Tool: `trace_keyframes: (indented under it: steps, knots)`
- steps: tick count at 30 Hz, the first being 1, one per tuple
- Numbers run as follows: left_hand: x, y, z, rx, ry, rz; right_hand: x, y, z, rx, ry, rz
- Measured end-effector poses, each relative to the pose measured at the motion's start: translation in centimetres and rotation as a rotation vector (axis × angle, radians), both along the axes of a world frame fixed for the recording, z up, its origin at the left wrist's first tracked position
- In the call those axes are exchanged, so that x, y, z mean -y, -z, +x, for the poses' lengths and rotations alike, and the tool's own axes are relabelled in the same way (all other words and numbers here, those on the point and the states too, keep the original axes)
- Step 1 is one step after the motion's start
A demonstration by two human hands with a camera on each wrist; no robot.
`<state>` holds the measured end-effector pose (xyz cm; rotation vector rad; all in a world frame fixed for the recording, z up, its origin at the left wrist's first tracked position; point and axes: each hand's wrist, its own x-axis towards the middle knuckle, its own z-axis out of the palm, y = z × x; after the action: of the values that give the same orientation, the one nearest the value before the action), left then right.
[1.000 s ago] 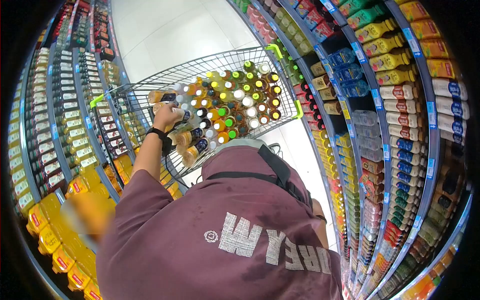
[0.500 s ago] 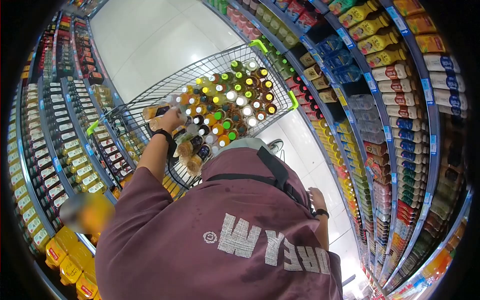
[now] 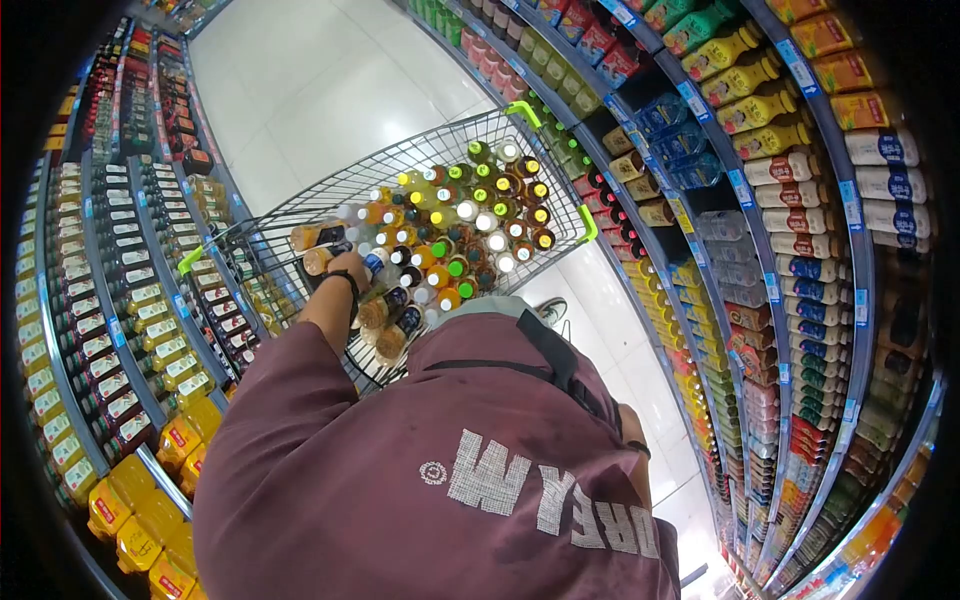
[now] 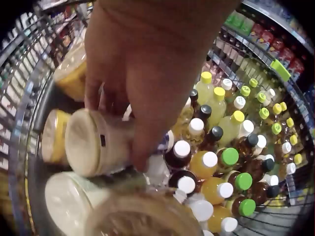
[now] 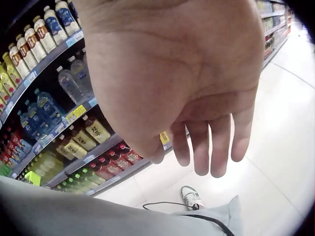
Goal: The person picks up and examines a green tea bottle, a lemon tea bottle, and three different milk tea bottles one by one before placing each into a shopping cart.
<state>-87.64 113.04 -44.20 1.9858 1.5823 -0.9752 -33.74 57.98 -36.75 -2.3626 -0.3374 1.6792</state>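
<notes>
In the head view my left hand [image 3: 346, 266] reaches into the near-left part of a wire shopping cart [image 3: 262, 224]. The left wrist view shows that hand [image 4: 142, 64] from behind, with its thumb and fingers around a bottle of beige drink [image 4: 88, 142] that lies on its side, base towards the camera. More bottles lie close around it, among them a pale one [image 4: 66, 201] and a brownish one [image 4: 142, 216]. My right hand [image 5: 187, 73] hangs beside the body, palm in view and fingers extended, holding nothing; its fingers are hidden in the head view.
Upright bottles with white, green and yellow caps [image 3: 466, 209] crowd the cart's middle and far side. Drink shelves line the aisle on the left [image 3: 140, 300] and right [image 3: 790, 260]. Pale tiled floor [image 3: 300, 80] stretches beyond the cart. A shoe [image 5: 191, 196] shows below the right hand.
My left hand has moved slightly towards the body over the lying bottles. My right hand, seen beside the body half a second ago, is now mostly hidden by the shirt in the head view.
</notes>
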Motion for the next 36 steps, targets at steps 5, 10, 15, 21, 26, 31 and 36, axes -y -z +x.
trace_keyframes:
  steps: [5, 10, 15, 21, 26, 31, 36]
  knots:
    - [0.8, 4.8, -1.1, 0.007, -0.174, 0.061, -0.1, -0.6, 0.7, -0.059, 0.414, -0.026]
    - [-0.3, 1.2, 3.6, 0.087, -0.090, 0.085, -1.9, -1.0, 6.3, 0.083, 0.377, 0.156]
    - [-0.7, 0.6, 9.6, 0.608, 0.000, 0.289, -13.2, -12.1, 15.8, 0.697, 0.208, 0.762]
    - [1.1, -4.3, 19.9, 1.117, 0.031, 0.144, -27.3, -32.1, 23.1, 1.192, 0.310, 1.276]
    - [4.8, -21.4, 28.3, 1.157, 0.179, 0.057, -35.5, -38.8, 31.8, 1.608, 0.331, 1.281]
    - [7.9, -31.9, 32.2, 1.252, 0.060, 0.115, -38.2, -41.5, 34.2, 1.516, 0.429, 1.015]
    - [9.8, -35.0, 34.3, 1.265, 0.047, 0.296, -37.8, -40.5, 34.3, 1.622, 0.460, 1.421]
